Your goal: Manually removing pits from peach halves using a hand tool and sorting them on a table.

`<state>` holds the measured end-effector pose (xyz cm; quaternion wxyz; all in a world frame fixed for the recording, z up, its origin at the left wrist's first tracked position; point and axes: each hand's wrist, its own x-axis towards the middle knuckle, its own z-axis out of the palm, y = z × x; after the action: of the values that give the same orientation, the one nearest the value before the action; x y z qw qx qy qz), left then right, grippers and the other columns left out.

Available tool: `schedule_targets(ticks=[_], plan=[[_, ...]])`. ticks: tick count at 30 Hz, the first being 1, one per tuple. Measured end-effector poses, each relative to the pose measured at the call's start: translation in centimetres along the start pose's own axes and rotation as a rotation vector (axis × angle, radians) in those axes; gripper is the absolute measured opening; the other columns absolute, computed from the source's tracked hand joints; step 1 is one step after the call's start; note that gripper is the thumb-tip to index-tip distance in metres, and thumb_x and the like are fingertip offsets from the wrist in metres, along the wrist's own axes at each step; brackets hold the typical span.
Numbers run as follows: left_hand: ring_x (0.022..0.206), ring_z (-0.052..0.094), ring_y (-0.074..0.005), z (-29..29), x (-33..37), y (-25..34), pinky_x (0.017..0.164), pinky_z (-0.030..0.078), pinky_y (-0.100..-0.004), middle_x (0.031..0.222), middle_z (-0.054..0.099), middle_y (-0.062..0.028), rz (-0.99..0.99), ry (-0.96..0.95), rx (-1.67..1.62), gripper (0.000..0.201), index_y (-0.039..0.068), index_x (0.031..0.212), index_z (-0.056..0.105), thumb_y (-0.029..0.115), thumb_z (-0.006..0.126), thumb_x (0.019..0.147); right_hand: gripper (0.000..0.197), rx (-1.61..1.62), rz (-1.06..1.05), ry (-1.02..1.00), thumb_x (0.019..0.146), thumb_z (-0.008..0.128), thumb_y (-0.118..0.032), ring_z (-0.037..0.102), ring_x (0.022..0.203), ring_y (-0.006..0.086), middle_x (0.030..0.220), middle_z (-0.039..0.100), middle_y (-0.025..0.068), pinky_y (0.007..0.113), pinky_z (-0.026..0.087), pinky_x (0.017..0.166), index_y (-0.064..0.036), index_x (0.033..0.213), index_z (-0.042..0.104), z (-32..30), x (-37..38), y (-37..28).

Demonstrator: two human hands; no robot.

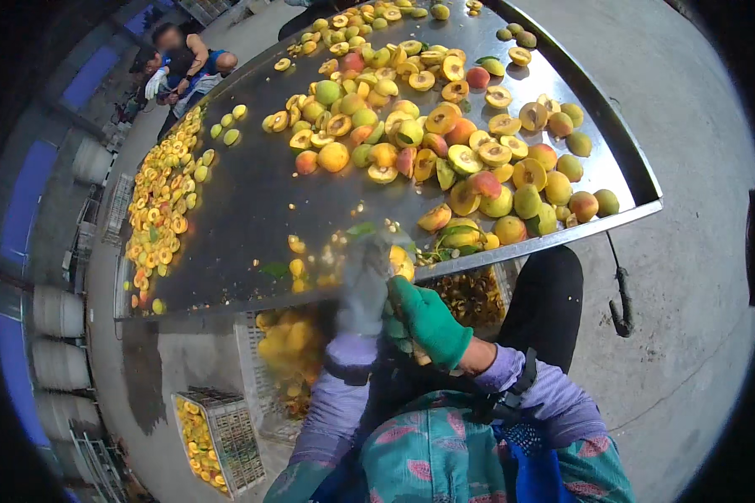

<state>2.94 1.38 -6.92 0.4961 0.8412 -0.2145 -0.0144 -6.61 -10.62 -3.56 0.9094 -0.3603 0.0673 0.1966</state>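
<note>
At the dark, shiny metal table's [243,226] near edge, the blurred grey-gloved left hand [366,285] — grip unclear — adjoins a yellow-orange fruit piece [402,263]; the green-gloved right hand [430,322] is curled closed, contents hidden.

Floor: smooth grey concrete [679,251], marked at left by an irregular dark stain [143,373]. Right side: black hook-shaped object [622,312] lying on it, thin black cord running up from its top. Left edge: three whitish, rounded, drum-like containers [61,364] in a row; a fourth similar whitish drum [92,160] farther up. Behind these, flat violet-blue panels [29,199]. Lower left: pale, slatted metal frame [101,466], tilted. Upper left: a person in blue and black [200,57], bent low; details blurred.
</note>
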Motion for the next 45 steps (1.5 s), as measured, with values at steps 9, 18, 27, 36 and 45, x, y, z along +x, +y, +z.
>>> schedule_targets(ticks=[9,18,27,36,45], plan=[[0.085,0.057,-0.0178,-2.5,-0.7,5.5,0.076,0.048,-0.0292,0.09,0.059,-0.0086,-0.064,-0.018,-0.174,0.028,0.001,0.097,0.054,0.023,0.037,0.095,0.043,0.649,0.478,-0.332,0.091,0.037,-0.051,0.036,0.041,0.0125,0.053,0.04,-0.0018,0.027,0.031,0.04,-0.0132,0.073,0.048,1.0,1.3,0.2],[0.086,0.061,-0.0258,-8.8,-5.5,1.9,0.073,0.049,-0.0363,0.094,0.064,-0.0155,-0.408,0.369,0.089,0.04,0.002,0.103,0.061,0.03,0.066,0.075,0.041,0.591,0.386,-0.509,0.094,0.036,-0.045,0.038,0.036,0.0095,0.049,0.041,-0.0009,0.023,0.031,0.036,-0.012,0.072,0.048,-1.0,-0.6,0.9],[0.104,0.052,-0.0339,-1.8,14.8,3.0,0.094,0.038,-0.0388,0.108,0.056,-0.0188,0.438,0.175,0.677,0.043,0.002,0.107,0.057,0.018,0.066,0.069,0.038,-0.018,0.197,0.12,0.092,0.043,-0.042,0.042,0.04,0.0129,0.052,0.046,0.0019,0.025,0.035,0.037,-0.0091,0.076,0.051,-4.6,-1.4,-0.4],[0.098,0.056,-0.027,-2.4,11.0,1.5,0.087,0.044,-0.0344,0.11,0.056,-0.0133,-0.208,-0.165,0.192,0.042,0.007,0.117,0.05,0.015,0.06,0.076,0.031,-0.911,-0.562,0.41,0.092,0.047,-0.032,0.054,0.056,0.0289,0.059,0.051,0.0156,0.038,0.041,0.051,-0.0024,0.085,0.052,-4.6,1.6,-4.7],[0.094,0.058,-0.0217,-1.3,3.5,5.3,0.085,0.044,-0.0314,0.099,0.062,-0.0111,0.11,0.113,0.023,0.042,0.001,0.104,0.058,0.034,0.034,0.095,0.032,-1.137,-0.568,0.365,0.091,0.046,-0.032,0.054,0.065,0.0424,0.068,0.054,0.0246,0.047,0.04,0.054,-0.0005,0.086,0.052,-1.4,3.4,-1.9]])
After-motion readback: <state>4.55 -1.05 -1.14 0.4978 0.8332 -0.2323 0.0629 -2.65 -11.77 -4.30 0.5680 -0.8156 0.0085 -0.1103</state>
